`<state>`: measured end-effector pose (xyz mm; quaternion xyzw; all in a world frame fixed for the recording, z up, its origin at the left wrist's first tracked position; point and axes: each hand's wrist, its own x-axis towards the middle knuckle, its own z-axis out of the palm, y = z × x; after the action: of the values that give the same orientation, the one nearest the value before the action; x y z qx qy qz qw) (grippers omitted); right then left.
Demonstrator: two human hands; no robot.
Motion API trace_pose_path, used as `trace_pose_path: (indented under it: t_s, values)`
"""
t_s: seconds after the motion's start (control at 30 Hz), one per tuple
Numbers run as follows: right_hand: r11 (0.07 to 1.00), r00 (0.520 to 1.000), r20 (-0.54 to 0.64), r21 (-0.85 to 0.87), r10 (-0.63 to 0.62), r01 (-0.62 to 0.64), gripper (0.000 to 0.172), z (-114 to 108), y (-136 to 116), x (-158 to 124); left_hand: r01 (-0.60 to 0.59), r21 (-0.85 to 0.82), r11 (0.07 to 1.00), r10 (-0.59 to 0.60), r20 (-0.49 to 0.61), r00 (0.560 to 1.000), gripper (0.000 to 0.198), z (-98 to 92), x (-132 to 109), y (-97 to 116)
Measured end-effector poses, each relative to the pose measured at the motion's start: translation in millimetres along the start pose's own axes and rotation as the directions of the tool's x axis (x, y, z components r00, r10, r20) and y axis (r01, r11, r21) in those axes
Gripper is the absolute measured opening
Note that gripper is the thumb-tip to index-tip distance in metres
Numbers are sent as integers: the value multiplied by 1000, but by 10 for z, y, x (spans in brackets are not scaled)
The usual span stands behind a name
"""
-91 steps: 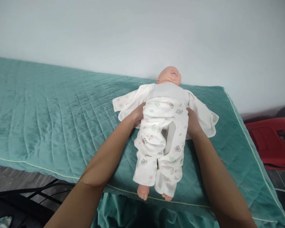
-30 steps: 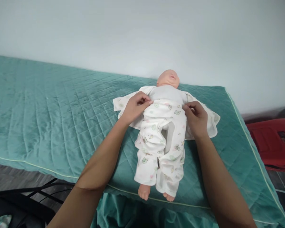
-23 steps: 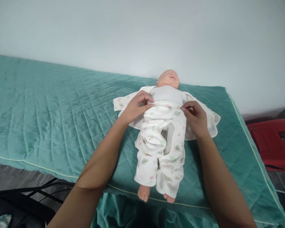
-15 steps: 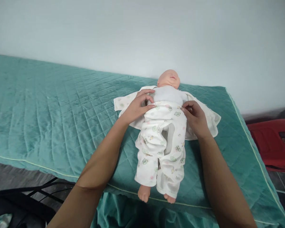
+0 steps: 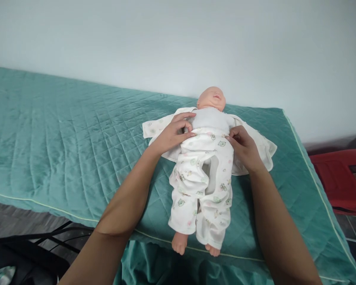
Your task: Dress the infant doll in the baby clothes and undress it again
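A baby doll [image 5: 211, 99] lies on its back, head toward the wall and bare feet near the bed's front edge. It wears white printed pants [image 5: 190, 168] with an open crotch, pulled up over its white torso [image 5: 212, 119]. Under it a white printed jacket [image 5: 256, 144] is spread open, sleeves out to both sides. At the left of the waistband, my left hand [image 5: 175, 132] pinches the cloth between thumb and index finger, other fingers resting on the torso. My right hand [image 5: 243, 145] grips the waistband's right side, its fingers curled.
The doll lies on a green quilted bed cover [image 5: 77, 146] against a white wall [image 5: 178, 47]. A red case [image 5: 339, 180] stands on the floor at the right. Dark metal legs [image 5: 59, 237] and a black item [image 5: 26, 257] are at the lower left.
Almost nothing differs. Both hands stay at the waistband; the right fingers have shifted slightly, and the whole view has moved a little.
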<state>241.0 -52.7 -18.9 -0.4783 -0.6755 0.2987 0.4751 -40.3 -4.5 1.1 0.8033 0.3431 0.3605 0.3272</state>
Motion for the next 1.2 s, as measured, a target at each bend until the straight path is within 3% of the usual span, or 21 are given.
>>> trace_pose_path:
  t_s: [0.33,0.57,0.7,0.87,1.0,1.2]
  values:
    - [996,997,59,-70,-43,48,41,-34,-49,46,-67,4,998,67,-117,991,31,56,-2,-13]
    - [998,995,83,-39,-55,59,40,-63,4,53,-68,-2,998,67,-136,988,32,93,10,-19]
    - [998,998,24,-22,-52,53,37,-8,-20,52,17,25,1000,-13,-160,987,26,127,52,-36]
    - [987,984,-152,-111,95,-113,36,108,-38,105,69,45,997,-58,-209,976,22,182,226,-115]
    - [974,960,-258,-170,104,-151,38,176,23,220,133,-30,991,-137,-194,971,22,223,368,-194]
    - [970,972,-230,-219,55,-106,36,191,93,305,157,-29,987,-160,-173,972,22,256,365,-201]
